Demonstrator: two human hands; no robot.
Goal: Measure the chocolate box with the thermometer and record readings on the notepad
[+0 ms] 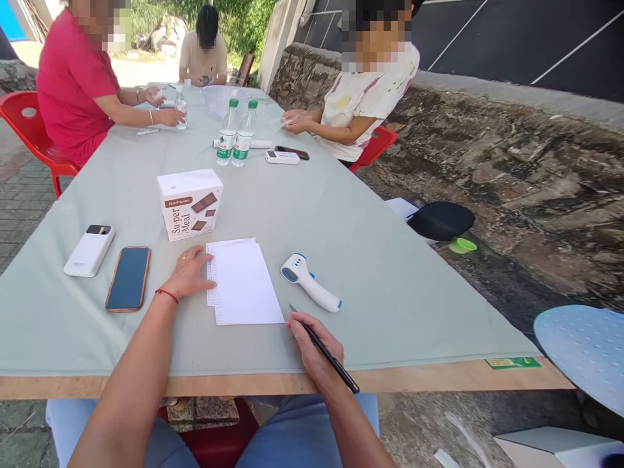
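Observation:
Sheets of white paper lie slightly fanned on the table before me, with small writing along their left edge. My left hand rests at that edge, its fingers spread and the thumb touching the paper. A black pen is held in my right hand, its tip just off the lower right corner of the sheets. Right of the paper lies a white infrared thermometer. Behind my left hand stands a white box with chocolate pieces printed on it.
A phone and a white power bank lie at left. Two water bottles, another power bank and a clear basin are farther back on the cloth-covered table. Three other people sit around it. A blue stool stands at right.

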